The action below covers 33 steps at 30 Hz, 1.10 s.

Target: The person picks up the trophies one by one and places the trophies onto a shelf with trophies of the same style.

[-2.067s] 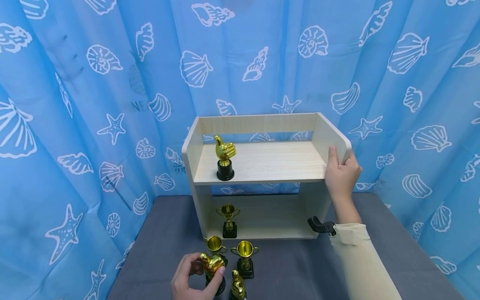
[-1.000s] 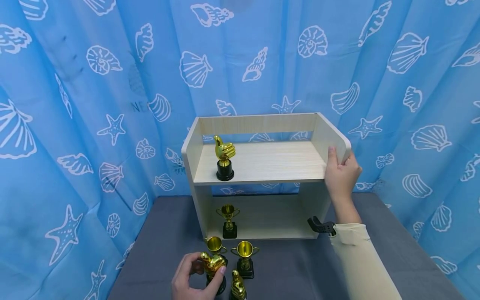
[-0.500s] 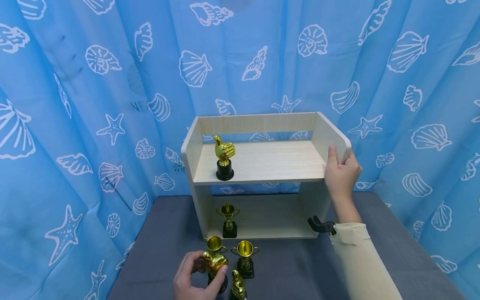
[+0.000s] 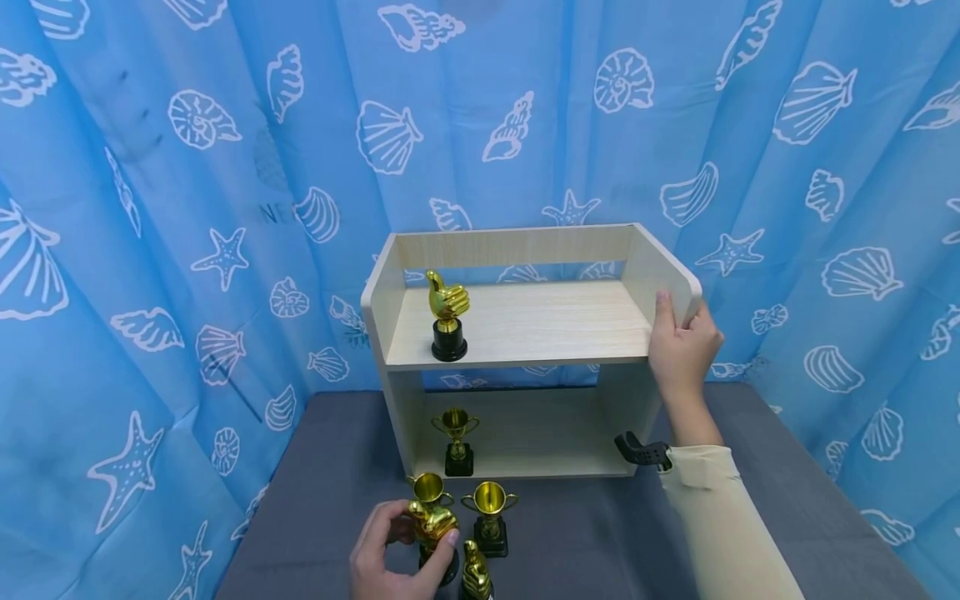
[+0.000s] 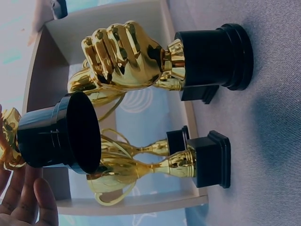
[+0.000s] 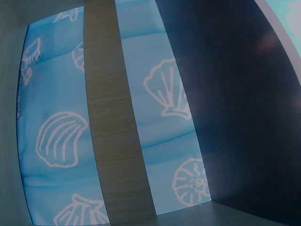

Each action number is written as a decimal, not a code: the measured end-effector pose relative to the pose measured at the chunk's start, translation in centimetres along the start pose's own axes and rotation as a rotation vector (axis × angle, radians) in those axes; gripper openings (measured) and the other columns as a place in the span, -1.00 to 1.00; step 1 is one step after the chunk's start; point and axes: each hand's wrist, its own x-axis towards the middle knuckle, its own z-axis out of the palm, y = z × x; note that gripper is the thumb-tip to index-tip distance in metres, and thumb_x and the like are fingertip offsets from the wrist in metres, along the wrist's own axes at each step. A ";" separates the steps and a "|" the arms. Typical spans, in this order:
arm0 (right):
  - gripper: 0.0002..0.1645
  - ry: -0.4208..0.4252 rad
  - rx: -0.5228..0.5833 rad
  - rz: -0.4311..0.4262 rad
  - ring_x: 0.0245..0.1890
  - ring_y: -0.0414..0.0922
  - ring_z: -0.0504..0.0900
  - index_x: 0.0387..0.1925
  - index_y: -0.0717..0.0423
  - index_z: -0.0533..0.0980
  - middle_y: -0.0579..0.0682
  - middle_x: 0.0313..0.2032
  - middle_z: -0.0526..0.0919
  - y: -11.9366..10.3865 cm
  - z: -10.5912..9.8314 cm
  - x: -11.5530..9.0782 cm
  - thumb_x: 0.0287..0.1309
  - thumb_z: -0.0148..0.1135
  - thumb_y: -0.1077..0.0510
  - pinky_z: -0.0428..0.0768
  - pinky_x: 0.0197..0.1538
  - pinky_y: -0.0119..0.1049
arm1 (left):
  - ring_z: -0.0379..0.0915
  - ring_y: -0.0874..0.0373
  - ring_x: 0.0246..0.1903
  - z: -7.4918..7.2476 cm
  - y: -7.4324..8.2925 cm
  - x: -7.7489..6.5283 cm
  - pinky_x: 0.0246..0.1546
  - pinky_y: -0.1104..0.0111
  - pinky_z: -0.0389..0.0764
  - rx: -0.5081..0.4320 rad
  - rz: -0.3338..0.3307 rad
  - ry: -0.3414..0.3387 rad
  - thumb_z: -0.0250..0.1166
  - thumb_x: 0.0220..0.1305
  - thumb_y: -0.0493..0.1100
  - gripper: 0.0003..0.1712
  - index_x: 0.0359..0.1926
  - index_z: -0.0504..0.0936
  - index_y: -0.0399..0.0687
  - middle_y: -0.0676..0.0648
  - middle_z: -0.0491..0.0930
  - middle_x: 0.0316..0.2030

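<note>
My left hand (image 4: pixel 378 560) grips a gold thumbs-up trophy (image 4: pixel 433 523) with a round black base. In the left wrist view that base (image 5: pixel 51 136) hangs above the table. Just right of it a second thumbs-up trophy (image 4: pixel 476 571) stands on the table, partly cut off by the head view's lower edge. Two gold cup trophies (image 4: pixel 491 500) stand behind, the left one partly hidden by the held trophy. My right hand (image 4: pixel 684 354) holds the right side panel of a pale wooden two-tier shelf (image 4: pixel 525 364), thumb on the inner face.
On the upper board, near its left end, stands another thumbs-up trophy (image 4: pixel 449 340). A small cup trophy (image 4: pixel 458 458) stands at the left of the lower tier. Grey cloth covers the table (image 4: pixel 570 542); a blue shell-print curtain (image 4: pixel 480 125) hangs behind.
My left hand has shifted slightly to the right with the thumbs-up trophy in its grip. The right hand keeps its place on the shelf's side panel.
</note>
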 end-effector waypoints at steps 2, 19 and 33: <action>-0.45 0.002 0.001 0.004 0.06 -0.12 0.69 0.05 0.12 0.60 0.02 0.01 0.72 0.0 0.0 0.0 0.27 0.21 -0.20 0.63 0.07 -0.05 | 0.41 0.36 -0.47 0.1 0.0 0.0 -0.41 0.45 0.53 0.002 0.003 0.001 0.62 -0.11 -0.07 -0.47 -0.10 0.59 0.05 0.20 0.50 -0.30; -0.47 -0.001 0.012 0.016 0.08 -0.15 0.67 0.07 0.06 0.59 -0.05 0.04 0.71 0.0 -0.1 -0.1 0.26 0.22 -0.21 0.62 0.09 -0.07 | 0.40 0.36 -0.47 0.3 0.2 -0.2 -0.42 0.45 0.50 -0.001 0.004 0.010 0.61 -0.09 -0.04 -0.50 -0.11 0.59 0.12 0.22 0.51 -0.29; -0.44 0.016 -0.003 -0.012 0.03 -0.08 0.70 0.05 0.15 0.59 0.07 -0.01 0.72 0.2 0.1 0.1 0.27 0.21 -0.20 0.64 0.06 -0.04 | 0.42 0.36 -0.47 0.2 0.7 -0.2 -0.42 0.45 0.51 -0.008 -0.017 0.012 0.63 -0.12 -0.05 -0.48 -0.10 0.60 0.10 0.24 0.51 -0.29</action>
